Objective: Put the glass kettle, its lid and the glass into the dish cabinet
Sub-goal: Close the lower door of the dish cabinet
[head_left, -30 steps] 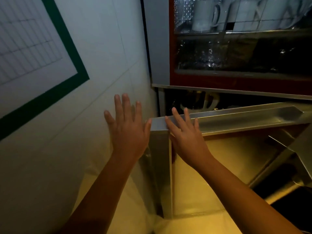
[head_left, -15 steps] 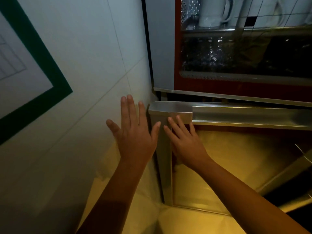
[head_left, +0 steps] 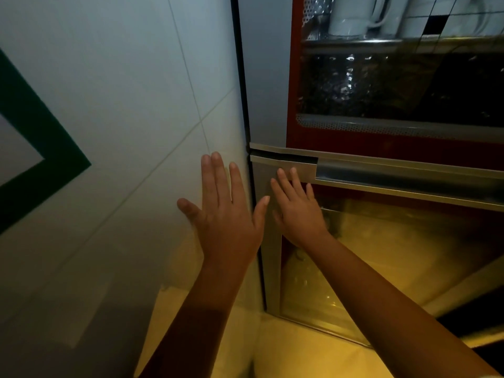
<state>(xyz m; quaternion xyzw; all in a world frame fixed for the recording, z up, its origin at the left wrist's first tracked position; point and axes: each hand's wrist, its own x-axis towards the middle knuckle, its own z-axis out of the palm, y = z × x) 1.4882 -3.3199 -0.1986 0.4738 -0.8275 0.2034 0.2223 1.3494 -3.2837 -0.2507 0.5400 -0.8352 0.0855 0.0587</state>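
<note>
The dish cabinet [head_left: 267, 77] fills the right half of the view, grey with red-framed glass doors. Its lower door [head_left: 395, 181] stands nearly flush with the cabinet front, with only a thin dark gap along its top. My right hand [head_left: 297, 211] presses flat on the door's upper left corner, fingers straight. My left hand [head_left: 226, 211] lies open with spread fingers against the white wall just left of the cabinet's edge. The glass kettle, its lid and the glass are not visible through the dark, reflective lower door.
White mugs [head_left: 351, 15] stand on the upper shelf behind the upper glass door. The tiled white wall [head_left: 122, 105] with a green-bordered panel [head_left: 41, 148] takes up the left side. A pale yellow floor [head_left: 286, 350] lies below.
The lower door has swung up from tilted open to almost shut under my right hand. My left hand stayed on the wall. The view moved closer to the cabinet.
</note>
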